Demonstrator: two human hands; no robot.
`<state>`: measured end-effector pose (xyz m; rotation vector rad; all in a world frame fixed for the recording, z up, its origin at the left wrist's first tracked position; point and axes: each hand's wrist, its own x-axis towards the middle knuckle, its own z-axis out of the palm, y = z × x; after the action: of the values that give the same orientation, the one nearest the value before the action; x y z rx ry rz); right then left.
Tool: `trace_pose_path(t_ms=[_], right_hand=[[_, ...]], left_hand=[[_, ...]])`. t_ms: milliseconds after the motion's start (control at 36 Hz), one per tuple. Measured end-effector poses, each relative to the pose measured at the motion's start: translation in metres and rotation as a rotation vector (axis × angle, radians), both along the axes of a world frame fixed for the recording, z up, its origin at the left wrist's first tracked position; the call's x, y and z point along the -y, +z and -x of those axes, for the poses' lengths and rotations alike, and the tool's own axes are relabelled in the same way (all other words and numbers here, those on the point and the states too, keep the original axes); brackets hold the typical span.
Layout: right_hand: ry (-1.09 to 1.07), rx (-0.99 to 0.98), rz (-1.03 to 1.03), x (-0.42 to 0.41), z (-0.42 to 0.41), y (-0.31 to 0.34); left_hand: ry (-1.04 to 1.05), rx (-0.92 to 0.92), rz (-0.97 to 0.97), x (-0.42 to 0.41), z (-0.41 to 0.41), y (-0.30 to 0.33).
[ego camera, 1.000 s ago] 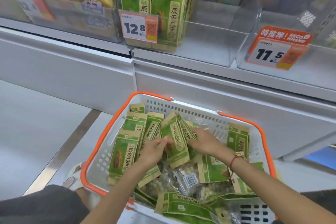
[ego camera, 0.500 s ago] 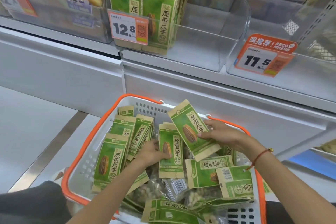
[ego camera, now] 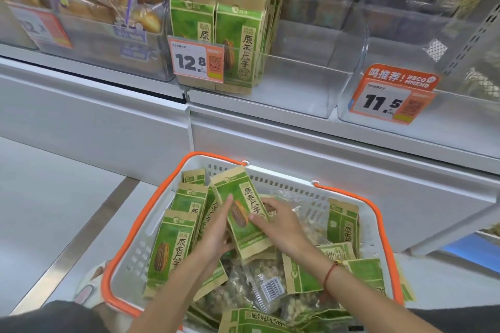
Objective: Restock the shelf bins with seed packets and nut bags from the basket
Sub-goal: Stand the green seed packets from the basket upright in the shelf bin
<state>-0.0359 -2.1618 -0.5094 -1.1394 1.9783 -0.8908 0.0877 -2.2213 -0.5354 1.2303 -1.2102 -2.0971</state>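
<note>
Seed packet (ego camera: 243, 213) now between both hands, over basket (ego camera: 151, 205)

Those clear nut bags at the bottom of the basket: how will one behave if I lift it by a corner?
Probably floppy: the clear nut bag looks crinkled and lies sagging among the green seed packets. Its loose contents would likely shift toward the low end, so it may swing. The glossy film could be slippery; gripping it across the middle seems safer.
</note>
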Motion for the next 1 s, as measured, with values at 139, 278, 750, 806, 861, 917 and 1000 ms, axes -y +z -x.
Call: trace_pose_path(t_ms=[139,278,750,806,861,917,1000], right_hand=[[0.155,-0.15,-0.04,0.014,-0.013,-0.002],[0.095,-0.422,-0.258,0.028,0.026,-0.018],[-0.004,-0.17,-0.402,0.071,0.009,-0.038],[0.071,-0.157,-0.373,0.065,0.015,-0.019],[0.098,-0.147,-0.313,0.059,0.023,0.007],[0.107,-0.142,-0.256,0.056,0.029,0.036],[0.089,0.072,-0.147,0.055,0.031,0.069]], left_hand=[[0.087,0.094,0.122,0.008,-0.016,-0.002],[0.209,0.155,0.128,0.029,-0.037,-0.003],[0.119,0.306,0.14,0.059,-0.055,0.015],[0.102,0.319,0.136,0.058,-0.056,0.014],[0.1,0.333,0.141,0.058,-0.057,0.013],[0.089,0.347,0.138,0.057,-0.058,0.011],[0.102,0.356,0.112,0.057,-0.056,0.005]])
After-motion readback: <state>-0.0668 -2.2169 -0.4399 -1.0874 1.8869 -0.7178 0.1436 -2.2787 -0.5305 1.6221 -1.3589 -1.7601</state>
